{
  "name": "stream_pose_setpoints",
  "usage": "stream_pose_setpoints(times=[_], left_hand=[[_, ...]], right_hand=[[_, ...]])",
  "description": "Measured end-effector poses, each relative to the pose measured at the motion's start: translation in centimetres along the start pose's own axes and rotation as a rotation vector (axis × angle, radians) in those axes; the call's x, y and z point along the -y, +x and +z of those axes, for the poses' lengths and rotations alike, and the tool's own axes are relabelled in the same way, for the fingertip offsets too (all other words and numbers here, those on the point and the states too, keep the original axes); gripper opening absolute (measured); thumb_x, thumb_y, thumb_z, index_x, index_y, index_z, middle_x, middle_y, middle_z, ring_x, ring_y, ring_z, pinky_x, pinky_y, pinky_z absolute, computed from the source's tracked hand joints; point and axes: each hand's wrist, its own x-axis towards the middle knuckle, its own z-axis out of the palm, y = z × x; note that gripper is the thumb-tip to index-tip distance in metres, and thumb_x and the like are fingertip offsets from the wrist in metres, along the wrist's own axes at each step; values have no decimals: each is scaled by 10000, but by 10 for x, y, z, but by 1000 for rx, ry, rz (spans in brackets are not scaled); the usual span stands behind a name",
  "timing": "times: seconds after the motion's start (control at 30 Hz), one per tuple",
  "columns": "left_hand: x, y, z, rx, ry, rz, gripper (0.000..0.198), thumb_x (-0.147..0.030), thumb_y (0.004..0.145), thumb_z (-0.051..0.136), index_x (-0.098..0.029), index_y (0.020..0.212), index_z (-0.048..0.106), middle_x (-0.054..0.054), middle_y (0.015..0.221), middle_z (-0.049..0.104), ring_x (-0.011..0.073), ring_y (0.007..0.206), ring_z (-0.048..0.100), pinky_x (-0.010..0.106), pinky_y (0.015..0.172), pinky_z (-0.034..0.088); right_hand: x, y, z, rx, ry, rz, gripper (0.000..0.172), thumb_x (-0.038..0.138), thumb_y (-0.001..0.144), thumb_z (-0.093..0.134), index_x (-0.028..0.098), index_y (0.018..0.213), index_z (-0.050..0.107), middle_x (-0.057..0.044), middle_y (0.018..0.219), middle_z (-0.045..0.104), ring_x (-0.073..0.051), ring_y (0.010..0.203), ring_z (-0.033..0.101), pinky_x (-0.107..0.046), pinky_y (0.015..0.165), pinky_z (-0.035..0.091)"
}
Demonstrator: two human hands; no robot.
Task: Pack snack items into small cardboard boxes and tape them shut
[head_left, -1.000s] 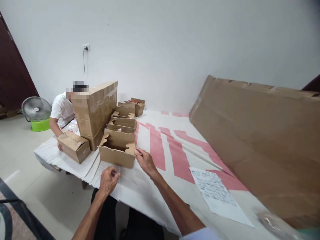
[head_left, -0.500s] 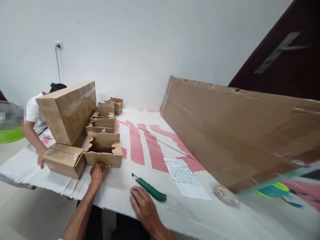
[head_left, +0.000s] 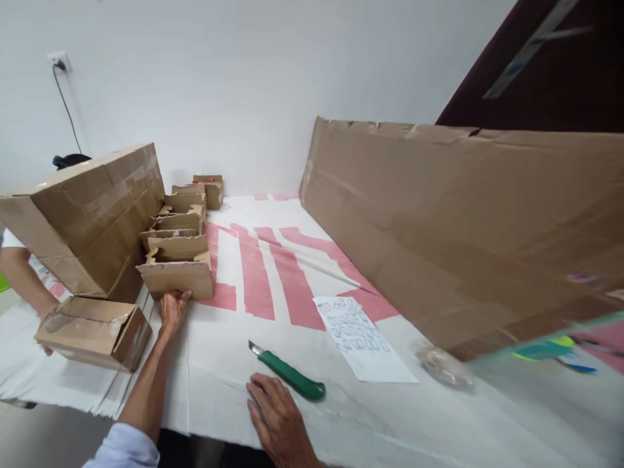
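Observation:
My left hand (head_left: 173, 311) presses against the lower front of an open-topped cardboard box (head_left: 181, 281), its thumb out to the right and the other fingers bent and partly hidden. That box is nearest in a row of open cardboard boxes (head_left: 178, 224) running toward the wall. Palm down on the white cloth, my right hand (head_left: 279, 413) rests with fingers stretched and holds nothing. Just beyond its fingers lies a green utility knife (head_left: 291, 375), blade showing and pointing left. A closed cardboard box (head_left: 92, 330) sits left of my left forearm.
Another person's hand (head_left: 47, 318) is at the closed box's left side. Behind it stands a large taped carton (head_left: 102, 214). A long cardboard panel (head_left: 453, 227) rises on the right. A marked paper sheet (head_left: 363, 344) and a tape roll (head_left: 444, 366) lie before it.
My left hand and the nearest open box have moved away from me, closer to the row. The view has shifted right. My right hand stays by the knife.

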Motion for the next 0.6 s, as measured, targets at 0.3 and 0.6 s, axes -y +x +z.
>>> stream_pose_setpoints(times=[0.3, 0.6], left_hand=[[-10, 85, 25, -6, -66, -13, 363, -532, 806, 766, -201, 666, 713, 131, 724, 741, 358, 871, 724, 375, 743, 482], [-12, 94, 28, 97, -36, -32, 330, -479, 984, 704, -152, 1022, 714, 61, 1041, 745, 221, 980, 719, 435, 929, 585]], right_hand=[[3, 3, -3, 24, -15, 8, 345, 91, 950, 529, 252, 1221, 670, -99, 1192, 723, -278, 1080, 689, -451, 920, 576], [8, 11, -8, 57, -17, 13, 300, 73, 950, 522, 230, 1176, 641, -91, 1158, 691, -251, 1051, 652, -418, 917, 550]])
